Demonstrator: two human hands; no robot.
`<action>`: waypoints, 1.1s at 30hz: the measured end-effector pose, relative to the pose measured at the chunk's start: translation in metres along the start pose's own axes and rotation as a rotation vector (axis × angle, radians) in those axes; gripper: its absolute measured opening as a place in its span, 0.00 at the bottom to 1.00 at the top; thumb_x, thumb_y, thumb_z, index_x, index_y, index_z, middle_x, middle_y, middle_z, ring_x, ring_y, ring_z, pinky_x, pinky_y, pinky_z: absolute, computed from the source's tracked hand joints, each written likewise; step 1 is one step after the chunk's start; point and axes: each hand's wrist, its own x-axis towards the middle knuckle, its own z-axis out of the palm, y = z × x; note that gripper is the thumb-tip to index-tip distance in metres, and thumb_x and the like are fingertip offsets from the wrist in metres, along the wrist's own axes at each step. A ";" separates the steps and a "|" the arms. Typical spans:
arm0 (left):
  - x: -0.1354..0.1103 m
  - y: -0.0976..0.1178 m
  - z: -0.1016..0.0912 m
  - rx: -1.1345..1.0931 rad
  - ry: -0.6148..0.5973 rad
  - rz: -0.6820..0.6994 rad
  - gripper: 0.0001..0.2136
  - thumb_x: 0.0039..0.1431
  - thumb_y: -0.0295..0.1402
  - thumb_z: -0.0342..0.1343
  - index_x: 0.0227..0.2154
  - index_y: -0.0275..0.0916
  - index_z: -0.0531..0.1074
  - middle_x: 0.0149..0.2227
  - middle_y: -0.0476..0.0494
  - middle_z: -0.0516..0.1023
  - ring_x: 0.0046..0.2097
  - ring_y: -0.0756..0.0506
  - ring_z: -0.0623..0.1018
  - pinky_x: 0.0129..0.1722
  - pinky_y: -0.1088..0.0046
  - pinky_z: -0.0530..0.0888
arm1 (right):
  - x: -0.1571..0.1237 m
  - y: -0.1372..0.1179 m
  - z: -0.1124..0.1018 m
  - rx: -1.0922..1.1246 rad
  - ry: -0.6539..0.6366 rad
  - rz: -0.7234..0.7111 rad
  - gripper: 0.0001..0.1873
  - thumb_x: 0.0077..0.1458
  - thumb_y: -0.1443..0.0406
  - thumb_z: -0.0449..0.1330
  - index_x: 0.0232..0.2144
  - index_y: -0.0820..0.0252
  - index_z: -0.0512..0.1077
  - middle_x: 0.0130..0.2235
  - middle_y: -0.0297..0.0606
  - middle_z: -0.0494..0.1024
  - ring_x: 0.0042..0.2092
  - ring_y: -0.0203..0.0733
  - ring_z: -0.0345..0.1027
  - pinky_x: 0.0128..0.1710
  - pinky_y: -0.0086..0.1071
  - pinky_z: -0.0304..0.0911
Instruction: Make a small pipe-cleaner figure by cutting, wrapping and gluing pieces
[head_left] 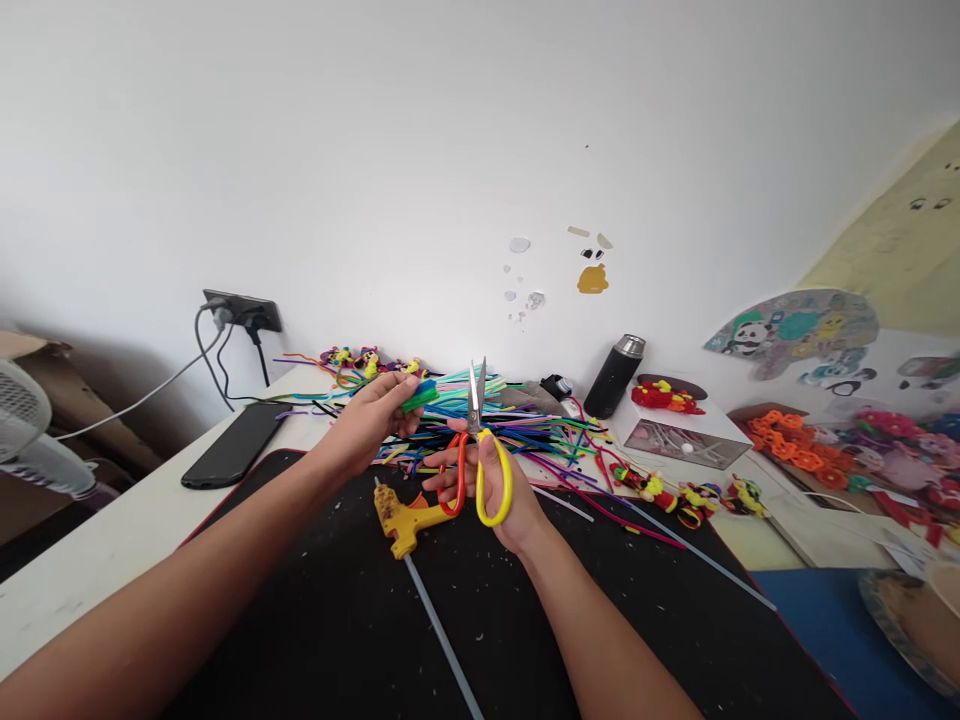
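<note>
My right hand (491, 490) is closed through the orange and yellow handles of a pair of scissors (477, 450), blades together and pointing up. Just to its left, my left hand (373, 417) pinches a short green pipe cleaner piece (420, 399), held close to the blades. Both hands hover over a black mat (360, 620). A yellow glue gun (405, 518) lies on the mat right below the hands, with a clear glue stick (442, 640) trailing toward me.
A heap of coloured pipe cleaners (510, 425) lies behind the hands. A black phone (234, 445) rests at the left, a dark flask (615, 375) stands at the back. Small pipe-cleaner figures (675, 492) and flowers (787, 445) fill the right side. A fan (26, 425) is far left.
</note>
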 end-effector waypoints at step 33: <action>-0.007 -0.001 0.002 0.586 0.020 0.182 0.16 0.68 0.53 0.55 0.38 0.46 0.65 0.18 0.58 0.69 0.20 0.48 0.68 0.22 0.74 0.62 | 0.000 0.015 0.010 -0.327 0.077 0.106 0.29 0.56 0.41 0.68 0.44 0.58 0.73 0.23 0.23 0.71 0.14 0.29 0.62 0.12 0.21 0.53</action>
